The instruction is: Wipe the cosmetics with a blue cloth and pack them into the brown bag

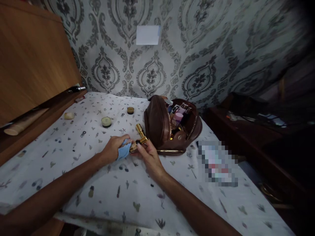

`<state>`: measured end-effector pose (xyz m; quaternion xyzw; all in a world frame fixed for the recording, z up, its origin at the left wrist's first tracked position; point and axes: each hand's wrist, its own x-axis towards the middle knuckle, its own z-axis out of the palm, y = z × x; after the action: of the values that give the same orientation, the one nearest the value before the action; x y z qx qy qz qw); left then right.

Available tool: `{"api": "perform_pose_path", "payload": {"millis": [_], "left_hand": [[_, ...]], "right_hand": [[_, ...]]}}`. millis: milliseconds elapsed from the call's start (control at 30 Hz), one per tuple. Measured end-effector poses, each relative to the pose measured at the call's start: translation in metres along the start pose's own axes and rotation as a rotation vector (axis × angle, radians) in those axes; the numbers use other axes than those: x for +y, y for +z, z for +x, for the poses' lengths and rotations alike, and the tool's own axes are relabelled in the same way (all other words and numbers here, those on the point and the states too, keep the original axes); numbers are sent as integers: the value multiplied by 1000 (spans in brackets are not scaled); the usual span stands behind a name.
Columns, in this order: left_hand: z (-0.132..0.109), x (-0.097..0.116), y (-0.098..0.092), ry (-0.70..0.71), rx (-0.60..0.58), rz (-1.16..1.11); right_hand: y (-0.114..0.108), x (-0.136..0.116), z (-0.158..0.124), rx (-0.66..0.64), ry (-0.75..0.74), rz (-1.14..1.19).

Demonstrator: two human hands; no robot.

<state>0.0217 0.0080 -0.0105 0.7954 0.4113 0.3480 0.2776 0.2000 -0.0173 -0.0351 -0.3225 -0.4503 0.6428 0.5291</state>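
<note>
My left hand [113,148] is closed around a light blue cloth [123,150], pressing it against one end of a small gold and black tube [137,144]. My right hand [147,153] pinches the same tube from the other side. A second gold tube [140,129] lies on the sheet just behind them. An open brown zip bag [159,126] full of small cosmetic items stands right of the hands.
A white patterned sheet [98,183] covers the surface. Two small round jars [106,121] [130,110] and a pale lump [69,115] lie on it at the back left. A wooden panel [31,59] rises at left. Dark furniture [258,131] stands at right.
</note>
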Motion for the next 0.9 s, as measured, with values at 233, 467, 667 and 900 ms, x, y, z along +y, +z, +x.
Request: {"api": "perform_pose_path", "payload": {"millis": [233,467,667,900], "left_hand": [[3,7,-4,-115,141,-228],[4,11,-10,-136,-18,-225],[4,7,-8,-126,0,-173],[4,7,-8,-141,15,-156]], "right_hand": [[-4,-4,0,-6,40,-116],[-5,-1,1,-74,37,-205],[-6,-2,2,-160,-12,-357],[-4,-6,0,-27,-115,-550]]}}
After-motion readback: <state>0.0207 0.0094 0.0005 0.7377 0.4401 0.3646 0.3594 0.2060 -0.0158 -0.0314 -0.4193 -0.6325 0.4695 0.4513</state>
